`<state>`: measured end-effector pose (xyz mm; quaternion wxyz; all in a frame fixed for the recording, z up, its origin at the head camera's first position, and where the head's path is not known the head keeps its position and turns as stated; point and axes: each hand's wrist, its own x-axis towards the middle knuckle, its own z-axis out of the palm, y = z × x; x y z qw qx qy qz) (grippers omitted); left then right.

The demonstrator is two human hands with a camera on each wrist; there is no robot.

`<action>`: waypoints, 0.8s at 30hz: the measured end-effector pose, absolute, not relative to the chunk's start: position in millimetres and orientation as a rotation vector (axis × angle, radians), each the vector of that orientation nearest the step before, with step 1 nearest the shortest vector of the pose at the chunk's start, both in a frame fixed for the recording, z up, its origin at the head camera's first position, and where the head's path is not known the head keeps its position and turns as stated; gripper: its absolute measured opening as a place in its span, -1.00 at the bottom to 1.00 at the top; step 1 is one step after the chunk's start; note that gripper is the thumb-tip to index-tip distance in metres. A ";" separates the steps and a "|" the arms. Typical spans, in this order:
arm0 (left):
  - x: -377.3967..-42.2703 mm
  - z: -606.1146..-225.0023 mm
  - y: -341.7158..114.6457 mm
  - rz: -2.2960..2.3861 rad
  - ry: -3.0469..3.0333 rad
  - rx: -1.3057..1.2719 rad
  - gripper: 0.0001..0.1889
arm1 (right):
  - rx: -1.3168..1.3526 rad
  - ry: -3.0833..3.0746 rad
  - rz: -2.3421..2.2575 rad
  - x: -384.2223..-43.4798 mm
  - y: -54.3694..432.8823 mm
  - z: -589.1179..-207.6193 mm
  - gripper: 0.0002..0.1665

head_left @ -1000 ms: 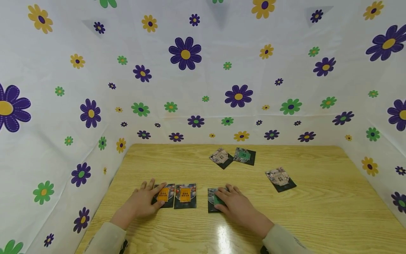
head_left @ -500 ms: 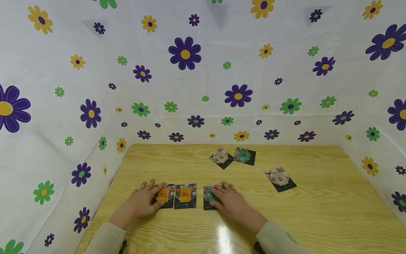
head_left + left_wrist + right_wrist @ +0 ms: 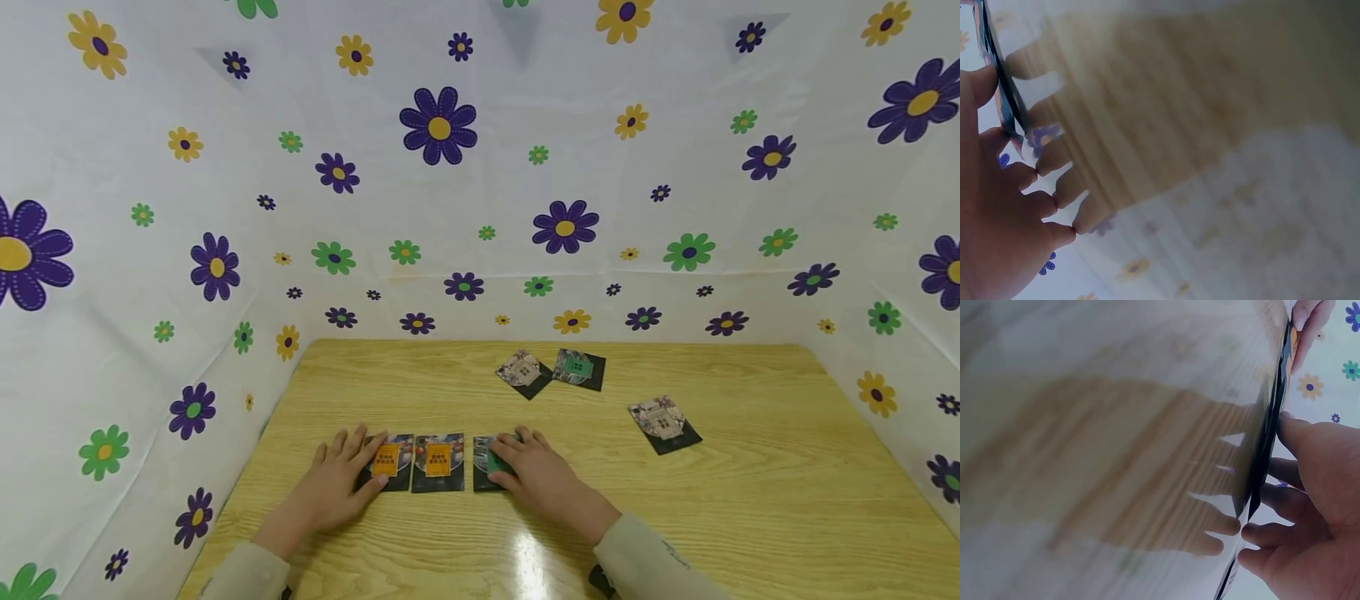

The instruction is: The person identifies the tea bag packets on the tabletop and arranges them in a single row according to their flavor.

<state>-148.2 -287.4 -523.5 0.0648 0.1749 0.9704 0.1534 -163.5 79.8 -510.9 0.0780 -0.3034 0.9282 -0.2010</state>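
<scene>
My left hand [image 3: 333, 482] rests with spread fingers on the left side of a flat packet [image 3: 388, 462] with an orange label. Right beside that packet lies a matching orange-labelled packet [image 3: 438, 463], squared up with it. My right hand [image 3: 542, 479] lies over a green-labelled packet [image 3: 482, 477], covering its right part; a narrow strip of table shows between it and the second orange one. In the left wrist view, the thumb and fingertips touch the packet's edge [image 3: 1010, 100]. Fingertips of the right hand press along a dark packet edge [image 3: 1267, 437] in the right wrist view.
Farther back on the wooden table [image 3: 750, 500] lie a beige-labelled packet [image 3: 523, 373] and a green-labelled packet [image 3: 579, 369], close together. Another beige-labelled packet [image 3: 665, 424] lies tilted at the right. White flower-print cloth [image 3: 495, 167] encloses the table's back and sides.
The right hand has slid the green-labelled packet leftward and slightly away, narrowing the gap to the orange pair. The left hand has stayed nearly in place on its packet.
</scene>
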 end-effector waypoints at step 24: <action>-153.6 -519.5 -288.4 0.468 2.854 0.477 -0.23 | -0.817 2.796 -0.706 -179.1 94.1 -503.7 -0.37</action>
